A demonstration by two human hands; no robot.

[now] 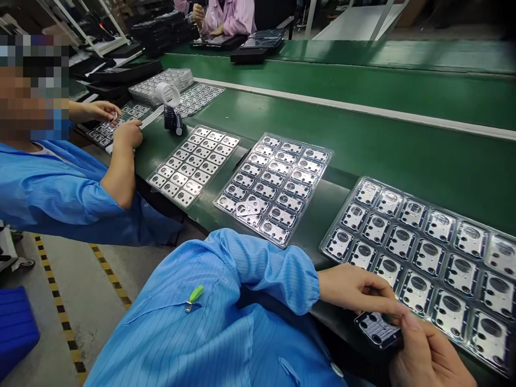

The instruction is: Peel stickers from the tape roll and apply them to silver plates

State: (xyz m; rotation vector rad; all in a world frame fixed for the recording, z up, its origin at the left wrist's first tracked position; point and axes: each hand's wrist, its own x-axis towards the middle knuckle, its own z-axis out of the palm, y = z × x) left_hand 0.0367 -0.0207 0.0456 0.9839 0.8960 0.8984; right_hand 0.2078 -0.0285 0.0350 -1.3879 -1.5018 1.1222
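A small silver metal plate with round holes and a dark border point(377, 329) is held low at the front edge of the bench. My right hand point(429, 355) pinches its right end between thumb and fingers. Reaching in from the left, my left hand point(358, 290) has its fingers closed together over the plate's upper edge, where the fingertips meet my right thumb. Just beyond both hands lies a clear plastic tray point(328, 244) filled with rows of similar plates. Another filled tray point(278, 183) sits further left, with one loose plate point(248, 208) lying askew on top.
A third tray of plates point(195, 164) lies near a co-worker's bent arm point(124, 172) at left. Beyond it are a black tape dispenser point(173, 119), a white tape roll point(168, 94) and stacked trays point(161, 86). A pale rail point(342, 109) crosses the green bench. Someone in pink point(234, 19) sits opposite.
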